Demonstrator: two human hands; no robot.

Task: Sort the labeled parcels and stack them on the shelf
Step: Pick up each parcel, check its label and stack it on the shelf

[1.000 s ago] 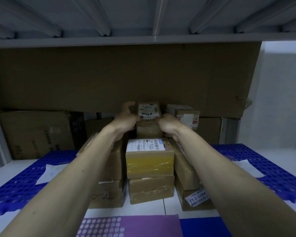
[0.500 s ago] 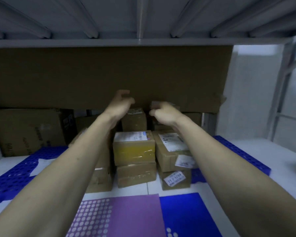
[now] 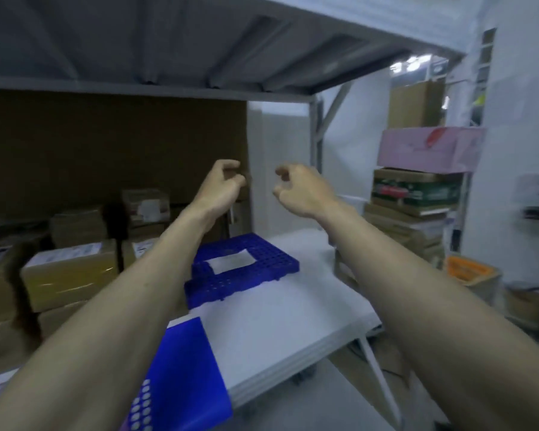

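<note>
Several labeled cardboard parcels (image 3: 72,269) stand stacked on the white shelf board (image 3: 280,315) at the left, one wrapped in yellow tape with a white label on top. A small labeled parcel (image 3: 145,205) sits on top of the stack further back. My left hand (image 3: 221,188) and my right hand (image 3: 299,189) hang in the air to the right of the stack, both with loosely curled fingers and holding nothing. Neither hand touches a parcel.
A blue grid mat (image 3: 246,272) with a white slip lies on the shelf. A blue sheet (image 3: 184,377) lies at the near edge. A big cardboard sheet (image 3: 112,147) lines the shelf back. To the right stand stacked boxes (image 3: 417,194) and a pink box (image 3: 427,149).
Both hands have let go of the small labeled parcel on top of the stack and drawn back. The view has swung right, so the stack now lies at the left.
</note>
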